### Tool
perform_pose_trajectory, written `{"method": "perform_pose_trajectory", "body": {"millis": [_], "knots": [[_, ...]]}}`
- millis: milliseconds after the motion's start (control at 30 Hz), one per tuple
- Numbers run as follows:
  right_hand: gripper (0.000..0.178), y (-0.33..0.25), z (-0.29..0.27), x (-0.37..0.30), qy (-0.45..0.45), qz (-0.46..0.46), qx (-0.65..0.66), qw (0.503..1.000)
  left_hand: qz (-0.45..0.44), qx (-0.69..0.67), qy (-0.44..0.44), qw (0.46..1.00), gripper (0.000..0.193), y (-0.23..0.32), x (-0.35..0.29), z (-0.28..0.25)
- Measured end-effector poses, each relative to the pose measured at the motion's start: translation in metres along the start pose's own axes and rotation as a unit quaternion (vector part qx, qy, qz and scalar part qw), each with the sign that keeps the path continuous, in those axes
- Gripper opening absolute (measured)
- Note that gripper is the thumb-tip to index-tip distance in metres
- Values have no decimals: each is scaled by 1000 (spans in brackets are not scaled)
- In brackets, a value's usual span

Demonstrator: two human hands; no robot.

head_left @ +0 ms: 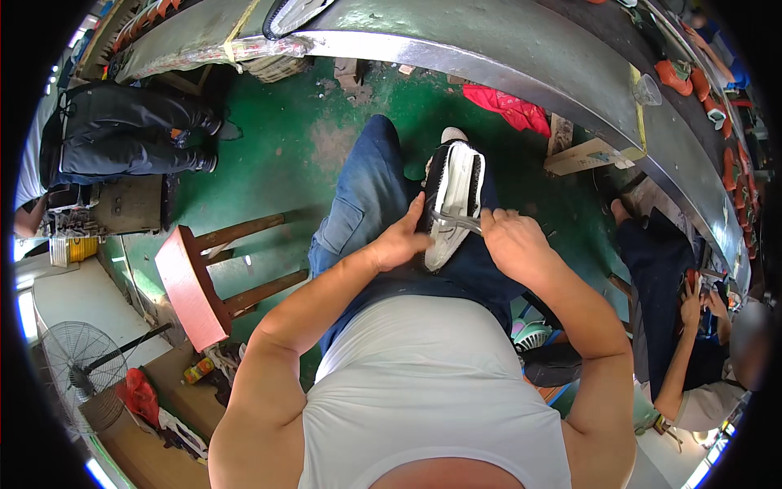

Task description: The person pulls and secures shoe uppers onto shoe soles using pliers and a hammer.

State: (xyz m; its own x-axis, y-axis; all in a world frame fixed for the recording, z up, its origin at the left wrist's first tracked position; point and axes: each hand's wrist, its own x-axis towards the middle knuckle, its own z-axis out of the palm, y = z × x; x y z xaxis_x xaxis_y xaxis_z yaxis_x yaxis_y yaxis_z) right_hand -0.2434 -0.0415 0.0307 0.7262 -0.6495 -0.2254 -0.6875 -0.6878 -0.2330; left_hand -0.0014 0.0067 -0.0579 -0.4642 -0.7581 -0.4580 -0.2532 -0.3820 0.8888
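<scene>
A black-and-white shoe (458, 187) rests across my lap with its pale underside up and its toe pointing away from me. White stitching or edging runs around that underside. My left hand (401, 238) grips the shoe's left side near the end closest to me; its fingers are partly blurred. In my right hand (513, 243) are dark metal pincers (458, 221). Their head reaches left across the shoe's underside and touches or nearly touches its left edge. Exactly how the jaws stand cannot be made out.
A long metal-edged bench (423, 55) curves across the far side, with orange shoes (674, 77) at right. A red-topped stool (192, 287) stands left, near a fan (77, 367). Red cloth (509, 108) lies under the bench. Other people work at left and right.
</scene>
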Motion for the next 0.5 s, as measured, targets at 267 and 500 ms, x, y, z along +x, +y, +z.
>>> {"method": "perform_pose_trajectory", "body": {"millis": [267, 500], "knots": [[39, -12, 34, 0, -73, 76, 168, 980, -43, -112, 357, 926, 59, -6, 38, 27], [29, 10, 39, 21, 153, 46, 13, 987, 104, 186, 371, 904, 52, -24, 41, 24]]}}
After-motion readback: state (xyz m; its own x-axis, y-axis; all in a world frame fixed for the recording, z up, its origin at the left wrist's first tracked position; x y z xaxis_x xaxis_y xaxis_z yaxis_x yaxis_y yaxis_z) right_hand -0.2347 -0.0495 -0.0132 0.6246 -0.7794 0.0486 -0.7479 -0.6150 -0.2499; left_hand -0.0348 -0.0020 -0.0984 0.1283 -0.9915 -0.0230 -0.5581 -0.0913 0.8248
